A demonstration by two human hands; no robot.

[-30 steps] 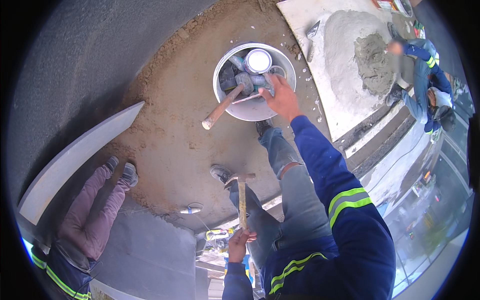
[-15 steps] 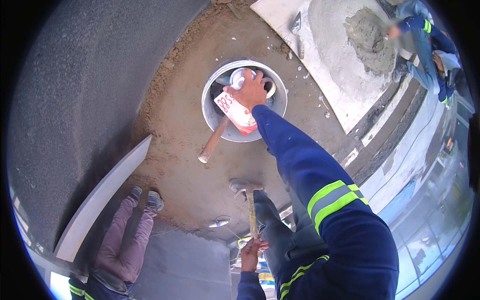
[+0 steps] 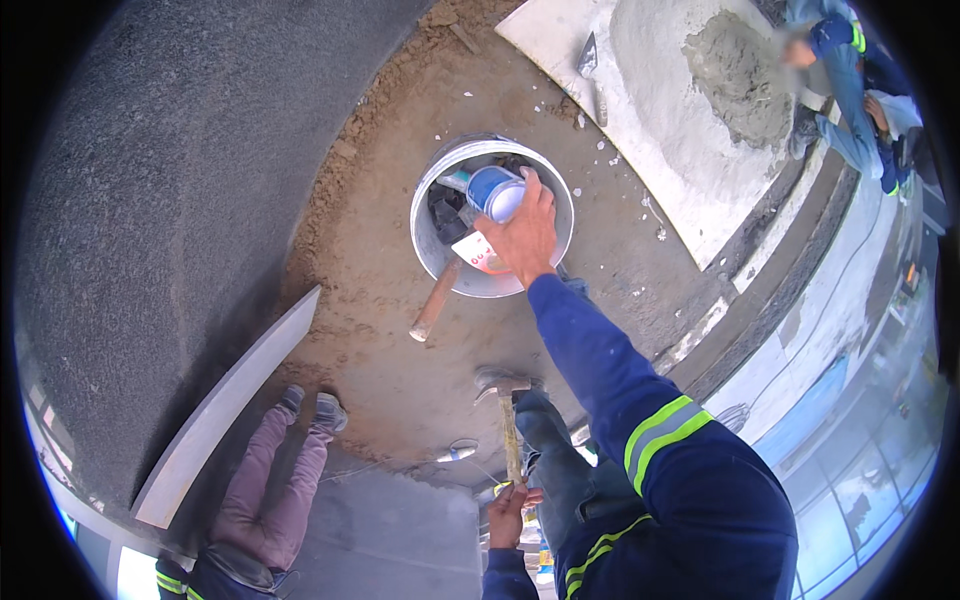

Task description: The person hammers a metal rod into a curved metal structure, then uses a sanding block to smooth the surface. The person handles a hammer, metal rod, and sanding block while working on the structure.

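My right hand [image 3: 525, 232] reaches into a white bucket [image 3: 421, 238], its thumb and fingers closed around a blue can [image 3: 490, 184] with a pale round end. Below that hand, a white-and-red card or packet [image 3: 478, 253] lies partly covered. A wooden handle [image 3: 436, 300] sticks out over the bucket's near rim; its other end is hidden inside. Close to my body, my left hand [image 3: 507, 517] grips the lower handle of a claw hammer [image 3: 508, 425], its head pointing away from me. Dark items and a teal-ended thing sit deeper in the bucket.
A pale board [image 3: 640, 150] bearing wet mortar [image 3: 740, 80] and a trowel [image 3: 592, 80] lies at the far right, with a co-worker [image 3: 860, 90] beside it. A long curved-looking plank [image 3: 230, 405] stands left, near another person's legs [image 3: 270, 470]. Brown soil surrounds the bucket.
My right hand has shifted slightly right and nearer, and the blue can has tipped into view within its fingers. The white-and-red card now sits lower in the bucket. The left hand still holds the hammer.
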